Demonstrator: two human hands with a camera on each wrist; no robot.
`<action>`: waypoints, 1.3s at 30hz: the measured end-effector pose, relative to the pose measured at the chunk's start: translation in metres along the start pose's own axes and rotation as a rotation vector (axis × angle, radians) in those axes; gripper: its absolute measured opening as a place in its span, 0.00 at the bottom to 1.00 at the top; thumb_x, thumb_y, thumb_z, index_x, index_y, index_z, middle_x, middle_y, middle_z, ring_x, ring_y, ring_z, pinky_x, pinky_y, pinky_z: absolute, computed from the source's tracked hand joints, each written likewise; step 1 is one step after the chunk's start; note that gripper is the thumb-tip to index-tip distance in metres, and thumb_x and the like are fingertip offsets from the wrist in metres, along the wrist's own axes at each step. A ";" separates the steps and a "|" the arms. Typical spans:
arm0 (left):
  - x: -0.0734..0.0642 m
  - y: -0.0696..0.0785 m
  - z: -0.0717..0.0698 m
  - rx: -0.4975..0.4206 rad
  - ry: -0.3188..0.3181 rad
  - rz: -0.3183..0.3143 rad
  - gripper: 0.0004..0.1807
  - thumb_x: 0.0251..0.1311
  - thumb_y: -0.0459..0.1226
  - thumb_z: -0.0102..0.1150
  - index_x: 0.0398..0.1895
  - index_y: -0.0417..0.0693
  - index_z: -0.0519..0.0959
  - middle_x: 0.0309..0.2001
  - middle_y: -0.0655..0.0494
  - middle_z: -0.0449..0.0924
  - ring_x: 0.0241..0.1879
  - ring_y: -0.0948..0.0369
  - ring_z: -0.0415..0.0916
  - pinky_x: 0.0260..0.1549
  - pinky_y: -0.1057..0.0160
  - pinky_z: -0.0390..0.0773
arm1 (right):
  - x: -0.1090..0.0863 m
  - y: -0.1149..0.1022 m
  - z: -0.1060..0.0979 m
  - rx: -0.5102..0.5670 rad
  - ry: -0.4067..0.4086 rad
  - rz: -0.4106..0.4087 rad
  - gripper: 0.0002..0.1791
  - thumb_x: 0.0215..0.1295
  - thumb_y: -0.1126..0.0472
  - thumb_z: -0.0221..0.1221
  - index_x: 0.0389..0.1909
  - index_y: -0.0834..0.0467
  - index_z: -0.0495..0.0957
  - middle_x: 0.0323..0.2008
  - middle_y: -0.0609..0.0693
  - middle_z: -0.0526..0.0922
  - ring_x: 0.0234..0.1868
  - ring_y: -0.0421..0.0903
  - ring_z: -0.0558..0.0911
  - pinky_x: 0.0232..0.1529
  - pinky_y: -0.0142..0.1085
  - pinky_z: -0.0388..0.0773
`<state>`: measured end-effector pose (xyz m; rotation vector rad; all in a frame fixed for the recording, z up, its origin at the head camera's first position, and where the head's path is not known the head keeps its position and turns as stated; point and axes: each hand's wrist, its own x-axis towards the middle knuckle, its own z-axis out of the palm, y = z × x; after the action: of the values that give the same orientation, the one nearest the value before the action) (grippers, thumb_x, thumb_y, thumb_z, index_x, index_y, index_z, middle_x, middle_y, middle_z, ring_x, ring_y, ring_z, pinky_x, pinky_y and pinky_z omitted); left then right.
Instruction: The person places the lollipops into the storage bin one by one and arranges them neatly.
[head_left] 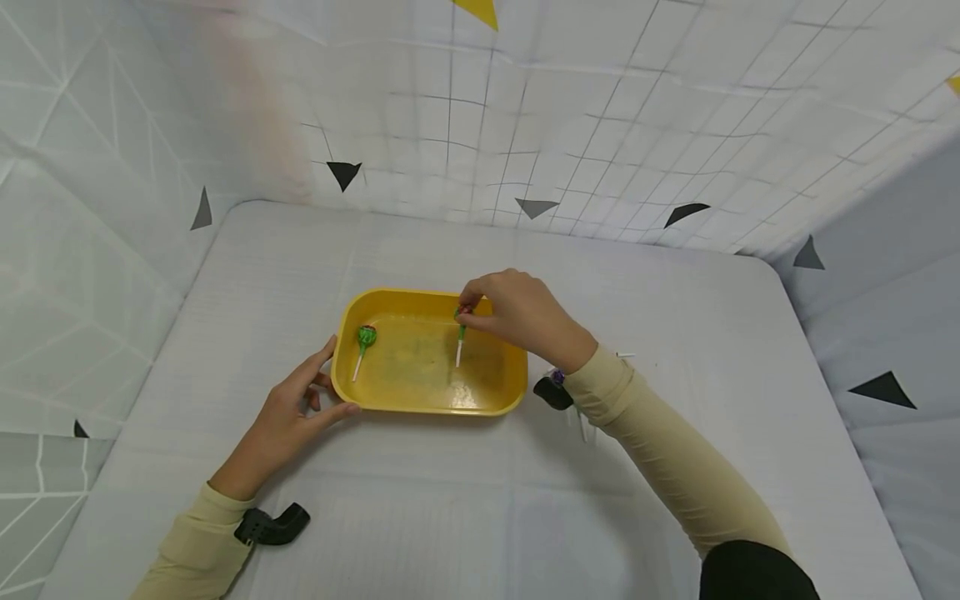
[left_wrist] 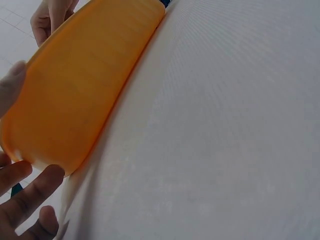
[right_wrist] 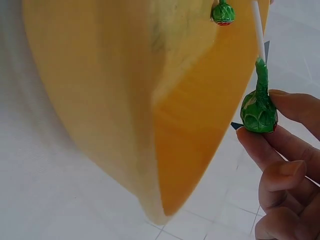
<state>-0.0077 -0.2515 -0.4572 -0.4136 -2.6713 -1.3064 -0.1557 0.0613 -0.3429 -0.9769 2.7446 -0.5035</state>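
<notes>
A yellow tray [head_left: 412, 367] lies on the white table. My left hand [head_left: 288, 408] holds its left end, thumb at the near corner and fingers along the side rim. My right hand [head_left: 521, 312] pinches a green-wrapped lollipop [right_wrist: 259, 110] by its candy head over the tray's right half. The stick of that lollipop points toward the near side in the head view. Another green lollipop [head_left: 366, 336] rests in the tray's left part, stick toward the near rim. Fingers of the right hand partly cover the held candy in the head view.
Right of the tray, a purple-wrapped candy [head_left: 557, 377] and white sticks [head_left: 582, 427] show partly behind the right wrist and its black camera [head_left: 553, 393]. Another black camera [head_left: 272, 525] is on the left wrist. White curtains [head_left: 420, 117] with grid lines surround the table.
</notes>
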 end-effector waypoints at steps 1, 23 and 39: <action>0.000 0.000 0.000 0.004 0.001 0.001 0.56 0.51 0.30 0.78 0.82 0.46 0.57 0.40 0.51 0.82 0.30 0.60 0.70 0.30 0.68 0.72 | 0.001 -0.001 0.000 0.000 -0.003 0.000 0.08 0.69 0.51 0.67 0.41 0.49 0.89 0.40 0.41 0.91 0.38 0.44 0.85 0.32 0.36 0.78; 0.000 0.001 -0.001 -0.001 -0.004 -0.001 0.55 0.52 0.30 0.78 0.82 0.44 0.57 0.42 0.49 0.83 0.32 0.58 0.72 0.31 0.68 0.73 | 0.015 -0.011 0.008 0.022 -0.015 -0.029 0.06 0.70 0.51 0.66 0.40 0.47 0.88 0.39 0.39 0.90 0.37 0.39 0.83 0.32 0.34 0.77; 0.001 0.002 -0.003 -0.011 -0.007 -0.006 0.54 0.53 0.31 0.78 0.82 0.44 0.57 0.44 0.48 0.82 0.32 0.59 0.71 0.31 0.67 0.73 | 0.031 -0.024 0.019 0.031 -0.061 -0.057 0.05 0.68 0.51 0.69 0.39 0.46 0.88 0.40 0.39 0.90 0.41 0.41 0.86 0.38 0.37 0.81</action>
<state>-0.0084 -0.2521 -0.4539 -0.4123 -2.6748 -1.3241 -0.1604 0.0188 -0.3536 -1.0480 2.6538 -0.5148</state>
